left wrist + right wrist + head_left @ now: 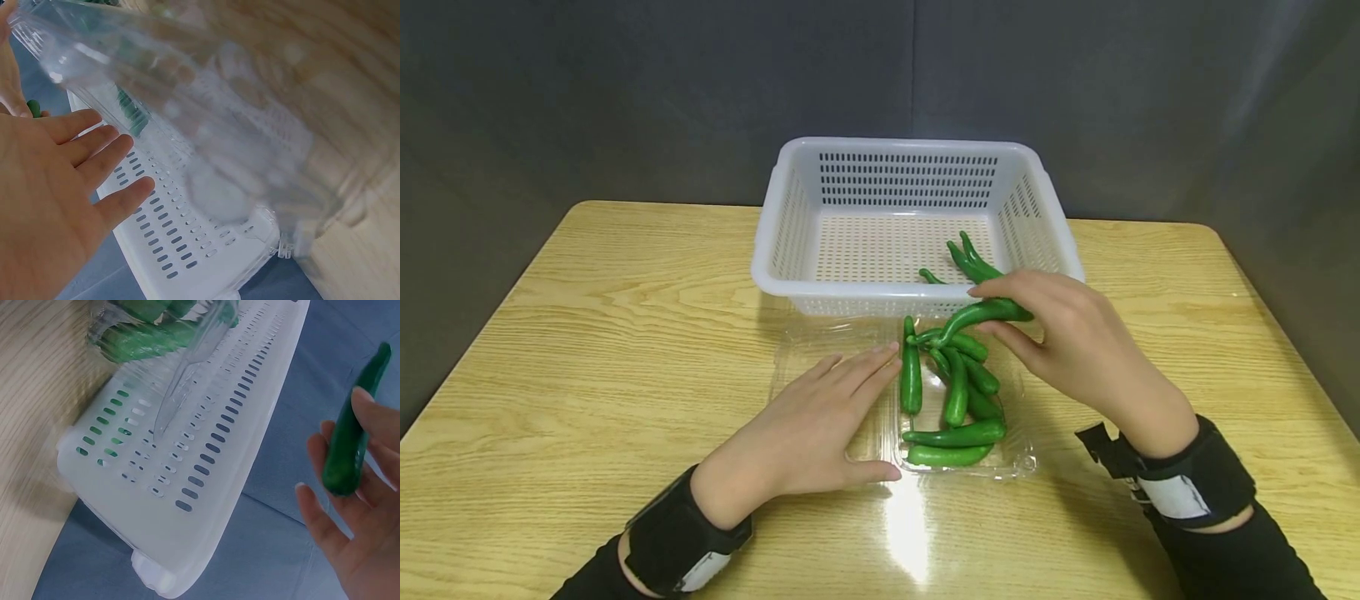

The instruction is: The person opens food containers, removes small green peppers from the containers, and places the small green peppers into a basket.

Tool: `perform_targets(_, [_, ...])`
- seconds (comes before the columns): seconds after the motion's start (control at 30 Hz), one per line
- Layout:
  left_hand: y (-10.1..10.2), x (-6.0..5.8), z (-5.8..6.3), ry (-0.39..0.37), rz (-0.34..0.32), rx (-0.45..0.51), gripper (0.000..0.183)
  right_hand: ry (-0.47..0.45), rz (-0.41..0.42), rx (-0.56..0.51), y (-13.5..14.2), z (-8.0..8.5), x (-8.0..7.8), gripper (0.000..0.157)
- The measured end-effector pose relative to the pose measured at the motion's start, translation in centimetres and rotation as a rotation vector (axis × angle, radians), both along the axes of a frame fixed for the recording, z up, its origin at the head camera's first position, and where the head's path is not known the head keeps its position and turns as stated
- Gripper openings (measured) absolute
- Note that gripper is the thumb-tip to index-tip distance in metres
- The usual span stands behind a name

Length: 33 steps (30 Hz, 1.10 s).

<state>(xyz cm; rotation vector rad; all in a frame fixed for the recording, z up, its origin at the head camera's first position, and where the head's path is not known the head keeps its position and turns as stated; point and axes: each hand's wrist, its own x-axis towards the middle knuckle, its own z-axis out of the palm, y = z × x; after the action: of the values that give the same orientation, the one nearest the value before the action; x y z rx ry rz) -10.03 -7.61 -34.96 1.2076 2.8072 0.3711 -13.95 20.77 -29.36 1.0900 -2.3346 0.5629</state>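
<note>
My right hand (pixel 1075 342) pinches a curved green pepper (pixel 981 314) between thumb and fingers, above a clear plastic clamshell box (pixel 1026 461). In the right wrist view the same pepper (pixel 345 447) lies across the fingers with the thumb on it. Several green peppers (pixel 957 392) are in the box's right half, two of them crosswise at the near end. With fingers straight and thumb spread, my left hand (pixel 816 425) is over the box's left half (pixel 801 342), fingertips at the middle fold. The left palm (pixel 44 200) shows bare.
A white slotted basket (pixel 775 242) stands just behind the box. A few more green peppers (pixel 973 262) are in its near right part, partly hidden by its front rim and my right hand. Under everything is a wooden table (pixel 587 375), with a dark cloth (pixel 700 100) behind.
</note>
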Motion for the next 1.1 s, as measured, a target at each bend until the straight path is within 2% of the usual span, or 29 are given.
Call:
perform_targets(0.27, [0.0, 0.02, -0.02, -0.002, -0.002, -0.004, 0.106, 0.069, -0.107, -0.05, 0.28, 0.1, -0.08, 0.034])
perform_targets(0.43, [-0.08, 0.01, -0.05, 0.012, -0.009, -0.006, 0.106, 0.077, -0.163, -0.084, 0.56, 0.08, -0.32, 0.032])
perform_targets(0.57, [-0.09, 0.0, -0.08, 0.016, -0.01, -0.006, 0.105, 0.082, -0.183, -0.115, 0.73, 0.05, -0.43, 0.031])
perform_targets(1.1, [-0.01, -0.03, 0.01, 0.002, -0.011, -0.005, 0.107, 0.139, -0.277, -0.098, 0.97, 0.04, -0.69, 0.024])
